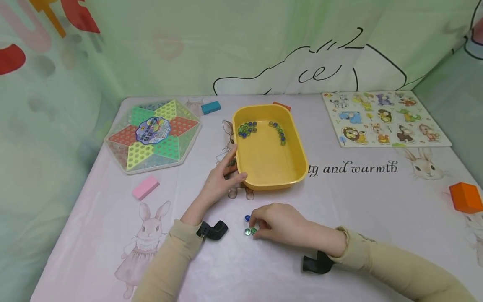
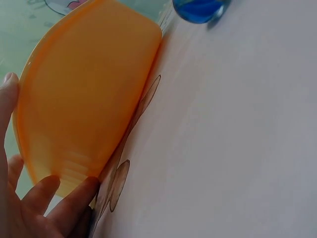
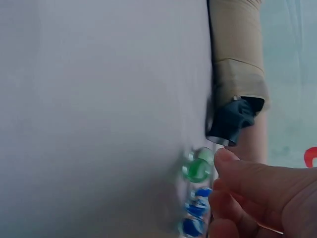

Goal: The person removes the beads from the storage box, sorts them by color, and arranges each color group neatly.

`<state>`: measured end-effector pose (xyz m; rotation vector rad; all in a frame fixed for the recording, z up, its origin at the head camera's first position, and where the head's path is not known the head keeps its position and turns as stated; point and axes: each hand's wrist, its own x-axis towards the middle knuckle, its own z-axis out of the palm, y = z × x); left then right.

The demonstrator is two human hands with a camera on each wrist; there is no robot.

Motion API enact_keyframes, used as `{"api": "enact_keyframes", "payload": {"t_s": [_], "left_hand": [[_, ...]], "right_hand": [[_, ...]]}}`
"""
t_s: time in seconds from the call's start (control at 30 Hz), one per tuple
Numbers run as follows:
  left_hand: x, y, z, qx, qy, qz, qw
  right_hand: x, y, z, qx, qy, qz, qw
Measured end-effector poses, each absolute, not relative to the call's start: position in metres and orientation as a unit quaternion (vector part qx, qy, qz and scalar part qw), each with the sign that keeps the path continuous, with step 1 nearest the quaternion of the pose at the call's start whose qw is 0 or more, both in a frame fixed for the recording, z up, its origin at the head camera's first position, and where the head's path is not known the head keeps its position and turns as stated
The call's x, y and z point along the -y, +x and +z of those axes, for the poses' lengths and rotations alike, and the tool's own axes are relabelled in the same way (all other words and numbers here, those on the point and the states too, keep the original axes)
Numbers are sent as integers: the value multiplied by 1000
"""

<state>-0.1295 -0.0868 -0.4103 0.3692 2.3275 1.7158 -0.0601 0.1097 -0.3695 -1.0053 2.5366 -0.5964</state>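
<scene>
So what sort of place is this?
Probably a children's play area, given the multicoloured hexagonal game board, white rectangular animal picture board, and yellow plastic tub holding green and blue glass marbles.

Yellow bin (image 1: 269, 165): rectangular, rounded corners, open top, upright; left hand (image 1: 219, 181) rests against its left wall. Bin marbles (image 1: 280, 132): glass, green and blue, grouped along both sides towards the far end. Loose green marbles (image 1: 247, 231) lie on the table near a blue marble (image 1: 247, 218). Right hand (image 1: 281, 223): fingertips at one green marble; a pinch cannot be confirmed.
</scene>
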Motion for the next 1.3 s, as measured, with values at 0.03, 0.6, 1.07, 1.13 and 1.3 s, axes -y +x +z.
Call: {"api": "enact_keyframes", "payload": {"t_s": [0.03,0.6,1.07,1.13,1.3], "left_hand": [[87,-131,-415,-795,126,583,108],[90,-132,-419,-804,112,573,111],[84,-132,-420,-796,129,582,103],[84,-132,-420,-797,131,581,101],[87,-131,-420,-800,126,578,100]], "right_hand": [[-110,-62,-367,-894,-352,-217,175],[-120,-185,-285,-863,-276,-390,167],[-104,-268,-340,-910,-198,-330,155],[-102,-273,-348,-918,-204,-304,151],[-93,-280,-362,-928,-223,-256,152]]}}
